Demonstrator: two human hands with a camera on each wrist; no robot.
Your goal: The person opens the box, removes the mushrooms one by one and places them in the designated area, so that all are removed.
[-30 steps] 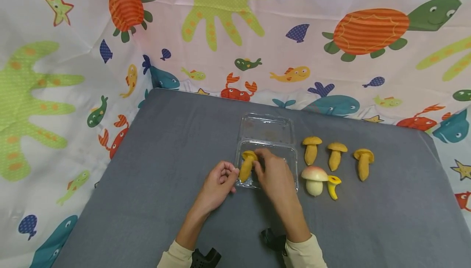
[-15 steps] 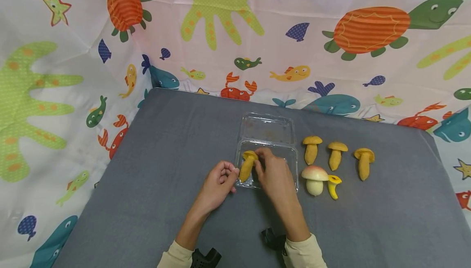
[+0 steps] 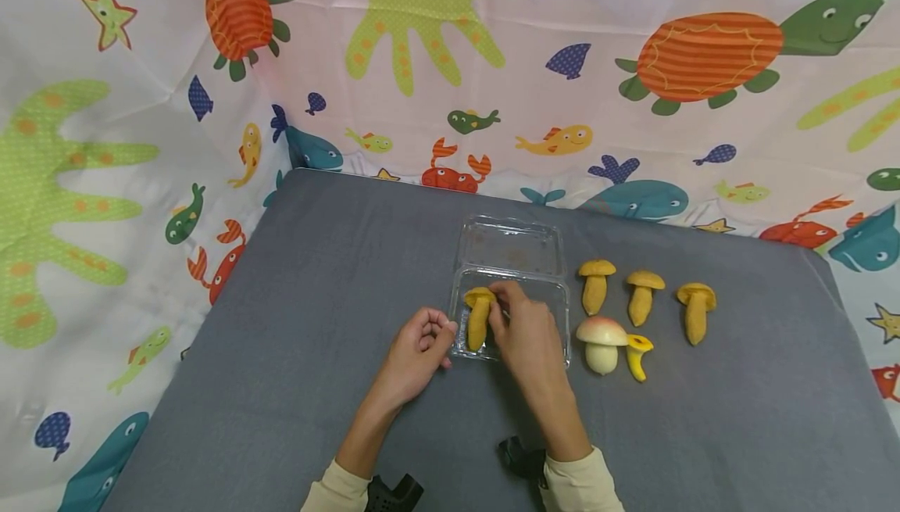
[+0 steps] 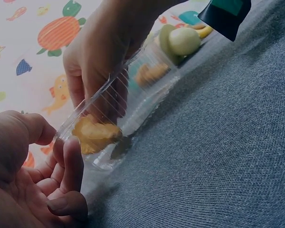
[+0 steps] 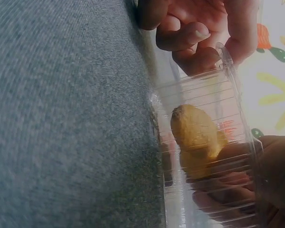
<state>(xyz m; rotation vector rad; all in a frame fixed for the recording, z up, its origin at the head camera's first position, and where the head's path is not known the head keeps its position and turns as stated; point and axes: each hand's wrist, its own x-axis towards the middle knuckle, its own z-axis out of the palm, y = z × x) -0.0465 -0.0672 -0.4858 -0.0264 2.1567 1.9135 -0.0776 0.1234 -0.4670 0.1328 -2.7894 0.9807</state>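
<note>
A clear plastic clamshell box lies opened on the grey cloth, its lid folded back away from me. My left hand pinches the box's near-left rim between thumb and fingertip, as the left wrist view shows. One yellow-brown toy mushroom rests in the tray at its left side, cap away from me. Reaching into the tray, my right hand pinches the edge of that mushroom's cap. Through the ribbed wall in the right wrist view, the mushroom shows with the fingers close against it; their exact contact is partly hidden.
Right of the box lie three more yellow-brown mushrooms, a pale mushroom with a pinkish cap and a small bright yellow trumpet-shaped mushroom. A curtain with printed sea animals hangs behind and left of the table.
The mushroom in the tray has turned, its stem end swinging right so that it lies straighter. My right fingers have shifted slightly with it. The left hand stays on the rim.
</note>
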